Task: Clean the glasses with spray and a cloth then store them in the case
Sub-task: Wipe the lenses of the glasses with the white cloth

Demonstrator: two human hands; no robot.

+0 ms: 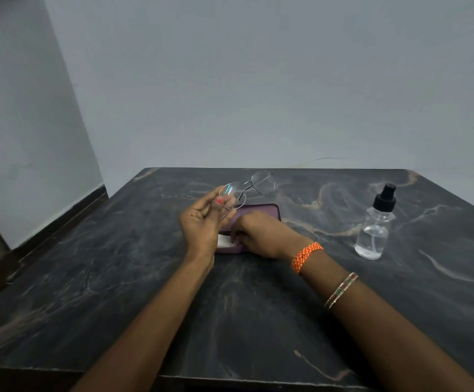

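Thin-rimmed metal glasses with clear lenses, held up above a dark marble-patterned tabletop, over the far end of a purple glasses case. Pinched at the nearer lens between thumb and fingers of the left hand, red-painted thumbnail pressed on the glass; other lens and bridge sticking out free toward the far table edge. Right hand lowered onto the near end of the case, fingers curled down onto a small white cloth lying there; hard to tell whether the cloth is actually gripped or only touched. Case flat on the table, open or closed unclear, mostly covered by both hands. Orange braided band around the right wrist, thin beaded bangles further up the forearm. Clear glass spray bottle with a black pump top standing upright well to the right of the case, apart from both hands, some clear liquid inside. Plain pale grey wall behind the table.
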